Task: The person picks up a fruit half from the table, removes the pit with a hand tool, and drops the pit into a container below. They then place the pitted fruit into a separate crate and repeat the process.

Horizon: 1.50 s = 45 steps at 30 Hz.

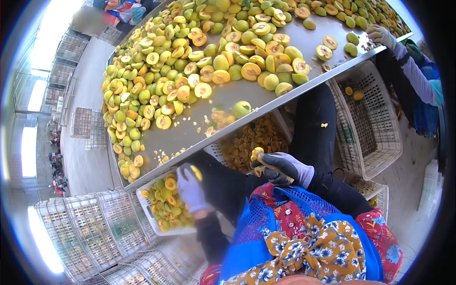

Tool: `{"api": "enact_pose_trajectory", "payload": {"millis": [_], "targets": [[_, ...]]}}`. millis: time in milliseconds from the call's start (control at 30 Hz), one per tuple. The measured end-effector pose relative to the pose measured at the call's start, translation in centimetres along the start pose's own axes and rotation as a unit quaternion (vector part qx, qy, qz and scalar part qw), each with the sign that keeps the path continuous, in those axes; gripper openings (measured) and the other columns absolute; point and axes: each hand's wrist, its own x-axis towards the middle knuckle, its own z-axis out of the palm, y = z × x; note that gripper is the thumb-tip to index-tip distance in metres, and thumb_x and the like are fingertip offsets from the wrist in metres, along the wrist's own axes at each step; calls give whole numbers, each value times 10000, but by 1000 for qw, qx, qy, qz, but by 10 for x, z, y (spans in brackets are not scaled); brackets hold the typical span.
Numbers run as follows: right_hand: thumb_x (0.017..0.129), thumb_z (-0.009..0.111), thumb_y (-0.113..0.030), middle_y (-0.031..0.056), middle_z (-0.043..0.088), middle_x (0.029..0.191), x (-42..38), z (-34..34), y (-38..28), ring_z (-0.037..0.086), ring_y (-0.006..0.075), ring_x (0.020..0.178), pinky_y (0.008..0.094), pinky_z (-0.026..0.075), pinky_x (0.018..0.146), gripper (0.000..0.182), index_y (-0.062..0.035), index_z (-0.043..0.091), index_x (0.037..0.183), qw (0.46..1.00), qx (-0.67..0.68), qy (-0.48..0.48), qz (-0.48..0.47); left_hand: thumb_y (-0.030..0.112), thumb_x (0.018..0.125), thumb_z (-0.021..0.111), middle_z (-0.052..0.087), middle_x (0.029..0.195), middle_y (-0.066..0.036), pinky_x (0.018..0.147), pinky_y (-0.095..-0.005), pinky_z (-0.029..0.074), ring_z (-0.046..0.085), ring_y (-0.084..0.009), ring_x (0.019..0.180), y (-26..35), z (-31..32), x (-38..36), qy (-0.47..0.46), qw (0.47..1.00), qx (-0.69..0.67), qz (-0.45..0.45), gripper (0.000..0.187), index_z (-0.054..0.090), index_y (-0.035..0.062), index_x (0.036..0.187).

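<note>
My left hand [191, 190], in a pale lavender glove, is blurred above a white crate [167, 232] filled with yellow-green fruit pieces [166, 202]. A cut fruit half [196, 173] shows at its thumb side and looks pinched there. Over my lap, my right hand [287, 170], in a grey-and-black glove, is closed. Yellow fruit pieces [257, 153] stick out at its fingertips, and a light brown, handle-like thing shows under its palm. Before me slopes a metal table [223, 102] heaped with whole and halved yellow-green stone fruit [166, 71]. A larger green fruit [241, 109] lies near its edge.
Beneath the table edge is a crate of yellow scraps [256, 142]. A white crate [368, 123] with a few fruits stands at right. Another person's gloved hand [381, 35] rests at the table's far right edge. Stacked crates [95, 228] stand at lower left.
</note>
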Motion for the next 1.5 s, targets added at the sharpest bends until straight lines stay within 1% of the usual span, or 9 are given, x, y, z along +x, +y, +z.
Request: {"api": "enact_pose_trajectory", "payload": {"millis": [100,500,600,667,833,967,1100,1267,1500], "targets": [[996,559,-370,2,521,628,19,-23,-2,444,52,396,194,357,349,331,-43,544,1045,986,116,-87,85,396,970,506,566,1266,-275,917,-477,480,572,-425,1131,23,-36,-1,64,936,345,-33,539,508,10,1345],[1009,525,-406,11,580,708,-11,5,-37,495,45,470,182,401,447,390,-23,600,1027,991,-126,20,-31,414,884,617,690,907,-198,782,-411,538,687,-303,892,214,115,107,-251,892,257,273,503,578,14,1185],[1017,511,-413,-2,573,722,-20,8,-40,511,37,555,183,392,499,383,-38,589,1000,973,-191,63,-112,350,892,605,684,891,-137,668,-347,551,684,-228,853,192,100,120,-330,913,9,238,460,560,2,1190],[1018,517,-391,45,562,711,-16,3,-39,529,96,608,274,434,539,369,-28,562,972,933,-291,102,-186,209,849,644,621,1148,-140,653,-258,561,666,-208,884,174,78,107,-478,758,-444,-20,483,523,14,1275],[989,552,-275,219,573,679,-5,22,-47,597,366,626,461,465,580,274,-6,507,1014,710,-602,170,-323,259,957,521,599,1216,-163,816,-351,580,634,-227,1049,155,46,48,-470,583,-660,-68,439,485,24,1326],[972,553,-233,223,582,643,1,40,-46,607,419,612,505,460,545,261,11,473,1020,627,-679,172,-342,394,949,551,602,1218,-144,778,-315,549,629,-218,1016,147,59,22,-424,655,-617,-106,551,451,57,1373],[962,567,-219,219,601,674,2,49,-42,617,425,638,504,463,540,259,18,467,997,602,-720,183,-292,425,1024,473,642,1047,-101,842,-301,523,633,-167,928,160,39,0,-187,883,-283,324,488,524,1,1258],[958,570,-222,222,596,665,1,58,-36,613,424,619,501,461,528,269,20,461,999,594,-750,156,-245,324,1060,404,649,996,-106,835,-310,525,633,-162,913,149,50,-4,-243,858,-439,111,420,633,-28,1072],[960,570,-194,238,586,666,2,56,-28,601,435,610,518,430,515,232,8,462,994,637,-686,197,-292,294,1009,490,587,1220,-160,913,-374,523,612,-248,1067,140,52,5,-222,860,-421,184,425,492,-12,1304]]}}
